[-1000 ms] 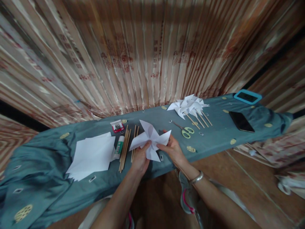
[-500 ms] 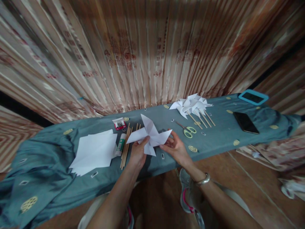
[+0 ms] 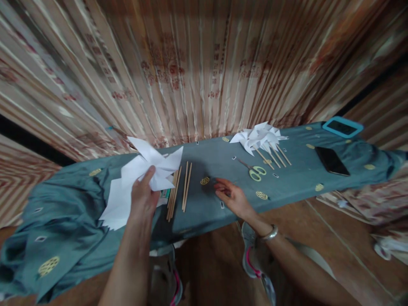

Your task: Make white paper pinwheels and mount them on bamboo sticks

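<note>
A white folded-paper pinwheel (image 3: 159, 170) is raised above the left part of a draped teal cloth (image 3: 213, 157), in front of a stack of square white paper sheets (image 3: 119, 204). The left hand (image 3: 145, 191) clamps it, thumb pressed near the middle and fingers beneath, a grip that probably keeps the blades from springing loose. The right hand (image 3: 234, 197) is over the cloth, fingers loosely bent and thumb slightly apart; no held object shows. Between the hands lie a bundle of slim wooden sticks (image 3: 174, 195) and 2 separate wooden sticks (image 3: 188, 187), seemingly aligned for easy reach. Scissors with pale-green handles (image 3: 250, 168) lie beyond the right hand, near clustered white pinwheels (image 3: 261, 137), perhaps grouped there to free the working area.
</note>
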The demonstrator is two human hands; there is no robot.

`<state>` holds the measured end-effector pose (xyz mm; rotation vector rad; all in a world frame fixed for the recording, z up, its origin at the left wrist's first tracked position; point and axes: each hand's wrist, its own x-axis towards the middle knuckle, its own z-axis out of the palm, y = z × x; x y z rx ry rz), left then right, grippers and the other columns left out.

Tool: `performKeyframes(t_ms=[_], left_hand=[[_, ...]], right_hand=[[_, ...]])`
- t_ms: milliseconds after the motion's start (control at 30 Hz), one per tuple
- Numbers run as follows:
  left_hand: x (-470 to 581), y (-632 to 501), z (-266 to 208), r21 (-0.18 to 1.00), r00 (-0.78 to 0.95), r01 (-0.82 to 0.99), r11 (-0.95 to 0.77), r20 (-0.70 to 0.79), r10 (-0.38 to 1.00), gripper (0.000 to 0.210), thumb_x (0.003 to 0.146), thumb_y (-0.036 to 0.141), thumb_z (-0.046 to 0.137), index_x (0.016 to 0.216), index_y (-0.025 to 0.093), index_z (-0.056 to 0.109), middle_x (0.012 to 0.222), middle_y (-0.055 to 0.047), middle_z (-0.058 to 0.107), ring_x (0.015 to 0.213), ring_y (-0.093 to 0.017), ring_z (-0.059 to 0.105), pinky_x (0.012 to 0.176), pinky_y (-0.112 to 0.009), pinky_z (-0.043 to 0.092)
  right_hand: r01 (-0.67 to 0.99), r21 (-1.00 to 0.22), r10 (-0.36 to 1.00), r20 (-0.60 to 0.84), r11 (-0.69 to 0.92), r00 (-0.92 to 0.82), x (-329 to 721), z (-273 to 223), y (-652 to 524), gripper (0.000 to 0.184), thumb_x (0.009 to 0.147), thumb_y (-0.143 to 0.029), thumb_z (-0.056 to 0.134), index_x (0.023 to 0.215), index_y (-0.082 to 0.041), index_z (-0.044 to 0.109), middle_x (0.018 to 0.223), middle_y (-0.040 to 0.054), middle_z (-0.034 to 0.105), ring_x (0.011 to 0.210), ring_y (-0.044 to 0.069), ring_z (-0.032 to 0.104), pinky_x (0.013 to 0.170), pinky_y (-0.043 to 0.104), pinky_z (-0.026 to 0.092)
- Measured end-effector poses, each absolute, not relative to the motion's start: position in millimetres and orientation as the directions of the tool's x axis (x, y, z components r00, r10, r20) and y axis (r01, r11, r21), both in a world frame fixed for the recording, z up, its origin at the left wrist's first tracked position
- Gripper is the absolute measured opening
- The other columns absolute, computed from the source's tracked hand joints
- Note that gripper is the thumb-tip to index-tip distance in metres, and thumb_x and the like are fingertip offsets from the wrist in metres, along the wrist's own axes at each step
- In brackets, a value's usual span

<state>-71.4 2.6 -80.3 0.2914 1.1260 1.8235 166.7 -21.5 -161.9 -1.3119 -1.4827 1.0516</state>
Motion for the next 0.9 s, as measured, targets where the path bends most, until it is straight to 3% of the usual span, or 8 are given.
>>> performKeyframes(t_ms=[300, 433, 667, 800, 900], left_hand=[[-114, -1, -68, 0.729, -0.653, -0.627, -0.273, -0.302, 0.695, 0.011, 0.079, 0.004, 0.061, 0.077, 0.014, 0.066, 0.068, 0.001, 0.071, 0.063, -0.011, 0.068, 0.078, -0.026, 0.058], [-118, -5, -67, 0.703, -0.631, -0.638, -0.314, -0.244, 0.737, 0.011, 0.080, 0.004, 0.061, 0.083, 0.012, 0.068, 0.074, -0.002, 0.073, 0.070, -0.012, 0.069, 0.080, -0.025, 0.057], [-121, -12, -64, 0.678, -0.621, -0.643, -0.356, -0.190, 0.761, 0.020, 0.077, 0.003, 0.063, 0.092, 0.014, 0.070, 0.084, -0.003, 0.076, 0.079, -0.014, 0.071, 0.088, -0.028, 0.055], [-122, -12, -60, 0.672, -0.622, -0.654, -0.349, -0.215, 0.753, 0.021, 0.078, 0.002, 0.063, 0.095, 0.013, 0.071, 0.085, -0.005, 0.076, 0.078, -0.015, 0.072, 0.089, -0.030, 0.055], [-124, -13, -59, 0.649, -0.617, -0.677, -0.348, -0.242, 0.749, 0.023, 0.079, 0.001, 0.062, 0.096, 0.013, 0.071, 0.083, -0.005, 0.077, 0.076, -0.014, 0.072, 0.085, -0.029, 0.056]], right_hand=[[0.557, -0.773, 0.951, 0.215, 0.305, -0.222, 149, -159, -16, 0.039, 0.086, -0.026, 0.052, 0.124, -0.023, 0.058, 0.107, 0.0064, 0.072, 0.097, 0.022, 0.067, 0.093, 0.041, 0.051], [0.580, -0.734, 0.935, 0.263, 0.354, -0.238, 134, -164, -9, 0.038, 0.088, -0.028, 0.050, 0.125, -0.023, 0.059, 0.111, 0.0074, 0.071, 0.103, 0.023, 0.065, 0.097, 0.042, 0.049], [0.571, -0.747, 0.940, 0.278, 0.341, -0.197, 94, -171, 3, 0.034, 0.090, -0.027, 0.049, 0.120, -0.021, 0.062, 0.110, 0.0085, 0.071, 0.097, 0.021, 0.067, 0.092, 0.039, 0.052], [0.603, -0.659, 0.893, 0.351, 0.450, -0.282, 59, -161, 22, 0.033, 0.090, -0.020, 0.048, 0.120, -0.020, 0.061, 0.116, 0.0090, 0.069, 0.109, 0.022, 0.063, 0.097, 0.038, 0.048], [0.671, -0.520, 0.848, 0.363, 0.529, -0.387, 32, -146, 49, 0.030, 0.091, -0.015, 0.046, 0.114, -0.014, 0.065, 0.123, 0.0129, 0.065, 0.118, 0.022, 0.057, 0.105, 0.036, 0.041]])
